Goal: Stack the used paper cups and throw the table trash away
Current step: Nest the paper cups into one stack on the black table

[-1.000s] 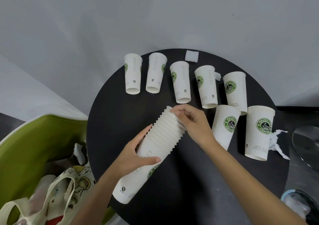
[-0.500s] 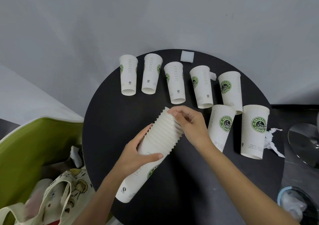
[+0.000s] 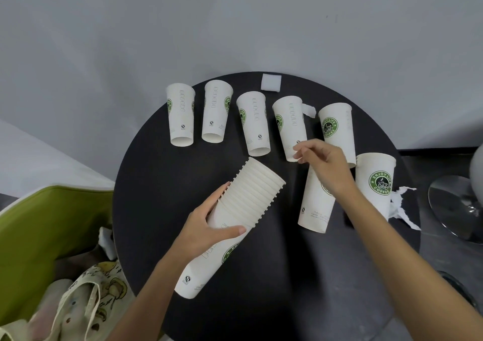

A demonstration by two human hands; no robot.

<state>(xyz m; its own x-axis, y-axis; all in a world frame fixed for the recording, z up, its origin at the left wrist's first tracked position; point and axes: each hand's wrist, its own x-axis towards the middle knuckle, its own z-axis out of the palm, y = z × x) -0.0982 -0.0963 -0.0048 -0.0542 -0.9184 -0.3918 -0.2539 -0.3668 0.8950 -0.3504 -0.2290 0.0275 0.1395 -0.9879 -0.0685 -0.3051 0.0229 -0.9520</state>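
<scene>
Black table (image 3: 162, 173), ribbed white cup stack (image 3: 251, 197)

Both forearms bare; left hand (image 3: 206, 232), right hand (image 3: 325, 167) ungloved.

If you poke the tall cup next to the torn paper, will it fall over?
Probably. That cup stands tall and narrow on the table, so a poke near its top would likely tip it. It is thin paper and looks empty, so it is likely light. Once down, it might roll in a curve, being tapered.
</scene>
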